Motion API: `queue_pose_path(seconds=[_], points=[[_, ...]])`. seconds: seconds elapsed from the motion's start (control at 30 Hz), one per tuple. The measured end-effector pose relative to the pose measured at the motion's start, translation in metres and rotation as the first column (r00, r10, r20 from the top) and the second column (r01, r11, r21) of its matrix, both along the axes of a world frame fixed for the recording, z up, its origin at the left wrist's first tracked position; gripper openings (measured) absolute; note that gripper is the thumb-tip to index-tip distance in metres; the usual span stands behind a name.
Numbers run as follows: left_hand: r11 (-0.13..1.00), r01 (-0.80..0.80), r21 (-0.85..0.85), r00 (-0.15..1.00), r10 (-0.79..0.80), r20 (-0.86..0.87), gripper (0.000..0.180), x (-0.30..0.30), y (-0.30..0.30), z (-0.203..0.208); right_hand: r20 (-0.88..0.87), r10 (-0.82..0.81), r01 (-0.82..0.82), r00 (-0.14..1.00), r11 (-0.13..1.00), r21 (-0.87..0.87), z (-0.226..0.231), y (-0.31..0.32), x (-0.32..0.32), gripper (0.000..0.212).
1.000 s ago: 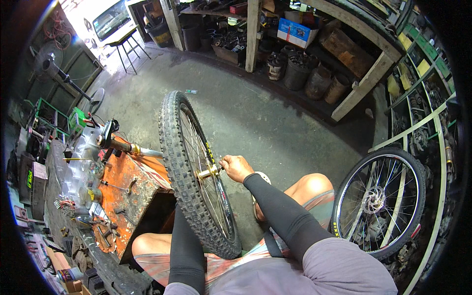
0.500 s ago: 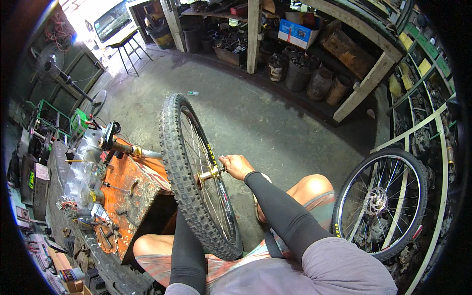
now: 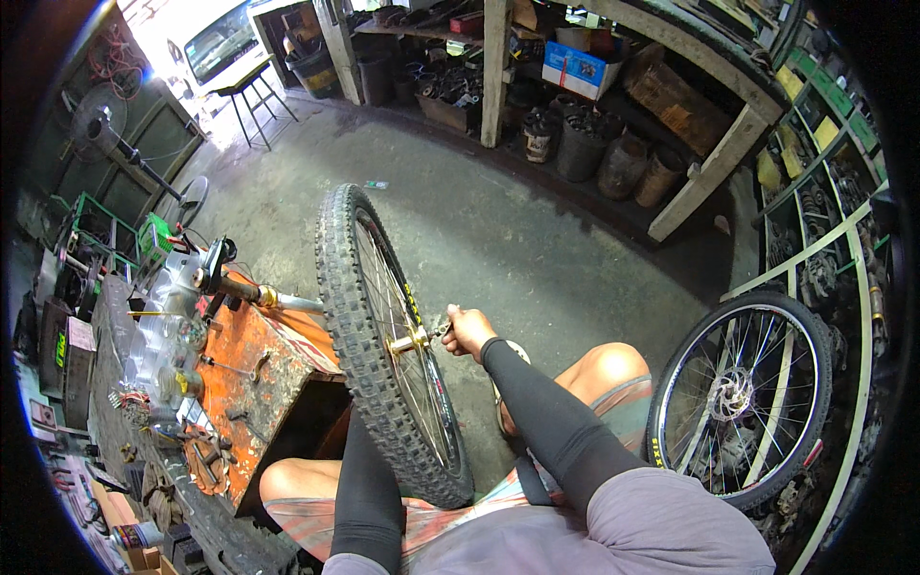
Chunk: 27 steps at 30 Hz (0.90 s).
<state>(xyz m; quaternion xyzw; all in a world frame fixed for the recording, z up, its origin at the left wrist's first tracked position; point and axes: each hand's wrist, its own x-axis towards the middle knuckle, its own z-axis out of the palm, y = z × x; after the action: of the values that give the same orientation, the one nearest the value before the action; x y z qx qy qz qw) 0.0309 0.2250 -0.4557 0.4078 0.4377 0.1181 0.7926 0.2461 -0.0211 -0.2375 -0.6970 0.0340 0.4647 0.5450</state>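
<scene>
A bicycle wheel (image 3: 347,273) with a knobby black tyre stands upright between my knees, its lower part against my shorts. At its centre is a gold-coloured hub (image 3: 408,341), with thin spokes running out to the dark rim. My right hand (image 3: 468,333) is closed at the right end of the hub, thumb up. A small dark metal piece shows at its fingers, too small to name. Behind the tyre my left hand is hidden; only the black-sleeved left forearm (image 3: 367,484) shows.
To the left stands an orange, paint-worn bench (image 3: 264,356) bearing hand tools, beside clear plastic containers (image 3: 158,331). A second bicycle wheel (image 3: 733,398) with a disc rotor leans against the metal shelving on the right. Buckets (image 3: 586,144) line the far shelf; a stool (image 3: 244,86) stands far left.
My right hand has shifted slightly right and down, its thumb now raised. The wheel has tipped a little to the right.
</scene>
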Motion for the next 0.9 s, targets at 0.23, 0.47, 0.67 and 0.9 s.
queue_pose_path(seconds=[0.23, 0.47, 0.67, 0.9], points=[[0.998, -0.015, 0.058, 0.998, 0.019, -0.062, 0.058, -0.006, -0.001, -0.038, 0.549, 0.45, -0.298, 0.704, 0.889, -0.347, 0.005, 0.005, 0.011, 0.059], [0.991, 0.094, -0.095, 0.987, -0.081, 0.138, 0.038, 0.018, -0.029, -0.017, 0.272, 0.244, -0.202, 0.931, 0.964, -0.172, -0.005, -0.015, 0.014, 0.066], [0.991, 0.113, -0.074, 0.981, -0.099, 0.169, 0.028, 0.036, -0.036, 0.074, 0.042, 0.068, -0.074, 0.997, 0.986, 0.146, -0.025, -0.017, 0.013, 0.042], [0.837, -0.123, 0.534, 0.983, 0.028, 0.182, 0.038, 0.041, -0.107, 0.349, -0.137, -0.022, 0.036, 0.99, 0.995, 0.094, -0.02, -0.009, 0.009, 0.039]])
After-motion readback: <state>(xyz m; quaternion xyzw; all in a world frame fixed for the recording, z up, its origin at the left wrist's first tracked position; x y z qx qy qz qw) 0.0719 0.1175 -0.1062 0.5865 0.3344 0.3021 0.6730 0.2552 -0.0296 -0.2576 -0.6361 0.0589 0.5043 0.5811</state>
